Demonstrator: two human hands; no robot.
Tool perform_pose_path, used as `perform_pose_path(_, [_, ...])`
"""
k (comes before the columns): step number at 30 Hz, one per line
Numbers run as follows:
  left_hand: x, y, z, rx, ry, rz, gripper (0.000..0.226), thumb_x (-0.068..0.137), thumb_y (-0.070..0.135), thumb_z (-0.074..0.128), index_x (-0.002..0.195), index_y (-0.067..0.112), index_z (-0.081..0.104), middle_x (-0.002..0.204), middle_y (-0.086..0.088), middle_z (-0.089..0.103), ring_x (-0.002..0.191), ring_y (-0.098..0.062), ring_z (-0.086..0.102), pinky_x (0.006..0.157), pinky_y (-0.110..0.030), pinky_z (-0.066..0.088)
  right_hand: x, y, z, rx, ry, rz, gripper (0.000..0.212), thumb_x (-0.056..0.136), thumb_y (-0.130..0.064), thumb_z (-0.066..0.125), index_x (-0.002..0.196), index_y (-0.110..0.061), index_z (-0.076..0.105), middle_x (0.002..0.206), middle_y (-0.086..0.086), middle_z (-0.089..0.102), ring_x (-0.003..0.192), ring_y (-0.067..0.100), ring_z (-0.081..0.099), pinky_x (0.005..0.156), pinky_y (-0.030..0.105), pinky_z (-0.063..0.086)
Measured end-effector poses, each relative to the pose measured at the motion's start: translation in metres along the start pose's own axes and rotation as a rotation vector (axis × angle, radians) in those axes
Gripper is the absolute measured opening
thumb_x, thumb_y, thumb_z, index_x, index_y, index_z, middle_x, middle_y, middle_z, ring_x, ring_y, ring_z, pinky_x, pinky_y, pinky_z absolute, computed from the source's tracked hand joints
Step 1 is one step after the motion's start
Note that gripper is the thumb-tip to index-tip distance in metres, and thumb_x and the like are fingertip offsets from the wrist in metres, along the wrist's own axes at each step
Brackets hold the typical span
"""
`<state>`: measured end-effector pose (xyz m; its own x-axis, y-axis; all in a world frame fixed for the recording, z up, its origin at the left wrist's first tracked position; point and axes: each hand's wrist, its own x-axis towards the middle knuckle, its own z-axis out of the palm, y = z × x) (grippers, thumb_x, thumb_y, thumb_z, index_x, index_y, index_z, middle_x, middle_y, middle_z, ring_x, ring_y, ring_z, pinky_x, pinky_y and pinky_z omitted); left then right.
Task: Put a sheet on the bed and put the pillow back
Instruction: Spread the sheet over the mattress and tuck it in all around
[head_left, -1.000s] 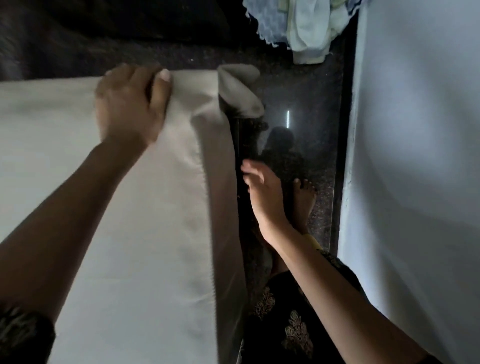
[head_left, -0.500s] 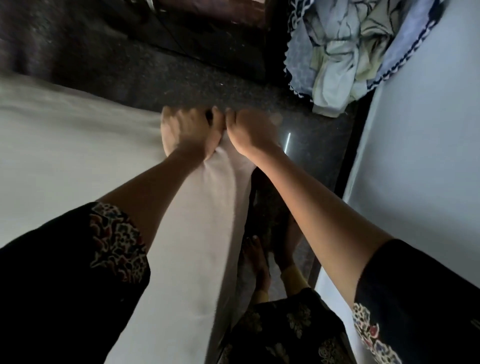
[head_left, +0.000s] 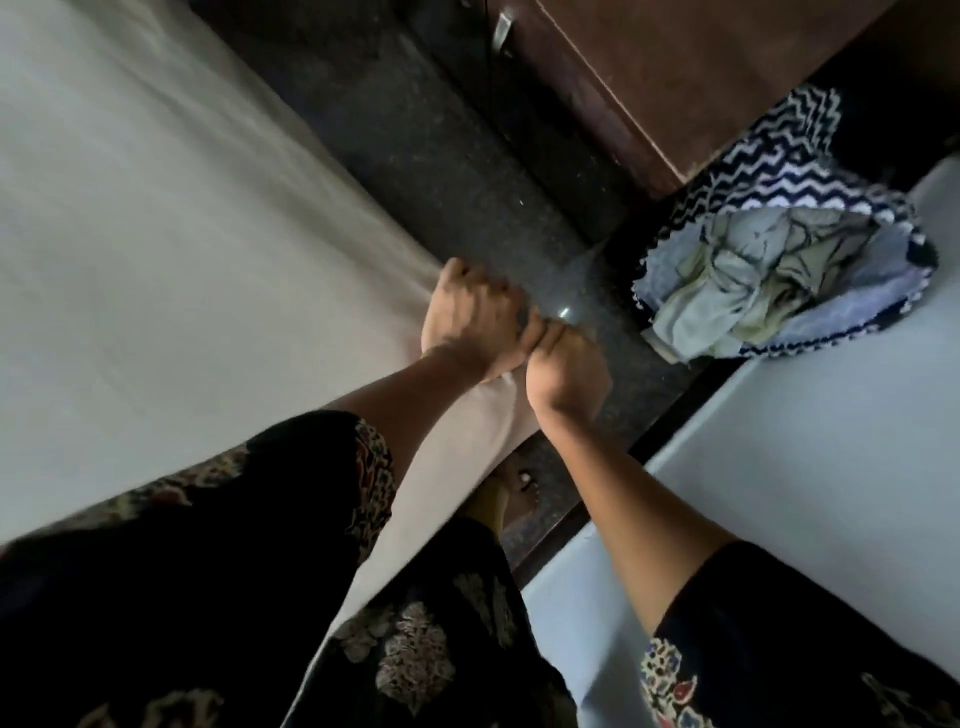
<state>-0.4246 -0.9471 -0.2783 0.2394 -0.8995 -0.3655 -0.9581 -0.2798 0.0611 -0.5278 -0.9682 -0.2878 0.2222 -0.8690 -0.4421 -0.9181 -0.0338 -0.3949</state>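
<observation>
Now both grips meet at the corner!
Left grip (head_left: 475, 317) and right grip (head_left: 566, 364), apart a second ago, are curled together on the sheet (head_left: 156, 270) where it turns over the corner of the bed (head_left: 322, 171). Cloth lies spread across the bed, drawn taut toward them, so this corner looks close to tucked. Pillow: not in view, that step waits.

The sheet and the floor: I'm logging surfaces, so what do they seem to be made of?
The sheet looks like matte woven cloth, probably cotton: it creases softly. The floor looks like polished dark speckled stone: it mirrors a light.
</observation>
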Motion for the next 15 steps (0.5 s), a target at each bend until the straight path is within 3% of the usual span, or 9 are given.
perform_pose_path(3, [0.001, -0.002, 0.003, -0.044, -0.004, -0.009, 0.050, 0.088, 0.048, 0.027, 0.073, 0.019, 0.064, 0.075, -0.002, 0.066, 0.073, -0.024, 0.057, 0.077, -0.035, 0.036, -0.003, -0.005, 0.004, 0.014, 0.043, 0.055, 0.040, 0.099, -0.033, 0.039, 0.091, -0.002, 0.063, 0.100, 0.022, 0.065, 0.084, 0.039, 0.065, 0.061, 0.032, 0.040])
perform_pose_path(6, [0.001, -0.006, 0.008, -0.121, 0.054, 0.003, 0.050, 0.087, 0.046, 0.028, 0.062, 0.019, 0.062, 0.060, -0.002, 0.060, 0.060, -0.023, 0.053, 0.071, -0.034, 0.038, -0.003, -0.007, 0.003, -0.026, 0.065, 0.056, 0.049, 0.096, -0.038, 0.028, 0.091, -0.002, 0.060, 0.085, 0.023, 0.068, 0.075, 0.040, 0.066, 0.058, 0.031, 0.035])
perform_pose_path(11, [0.003, -0.008, 0.015, -0.143, 0.036, 0.059, 0.047, 0.088, 0.049, 0.037, 0.067, 0.019, 0.067, 0.063, -0.001, 0.062, 0.062, -0.024, 0.050, 0.071, -0.036, 0.033, -0.005, -0.013, 0.008, -0.102, 0.149, 0.049, 0.059, 0.094, -0.038, 0.030, 0.080, 0.005, 0.067, 0.076, 0.027, 0.067, 0.068, 0.044, 0.064, 0.054, 0.032, 0.034])
perform_pose_path(15, [0.000, -0.007, 0.022, -0.206, 0.143, 0.095, 0.041, 0.086, 0.044, 0.042, 0.063, 0.017, 0.062, 0.062, 0.000, 0.062, 0.062, -0.024, 0.052, 0.074, -0.037, 0.031, -0.005, -0.013, 0.007, -0.184, 0.023, 0.085, 0.067, 0.090, -0.044, 0.021, 0.107, 0.001, 0.066, 0.097, 0.025, 0.068, 0.079, 0.042, 0.064, 0.057, 0.032, 0.030])
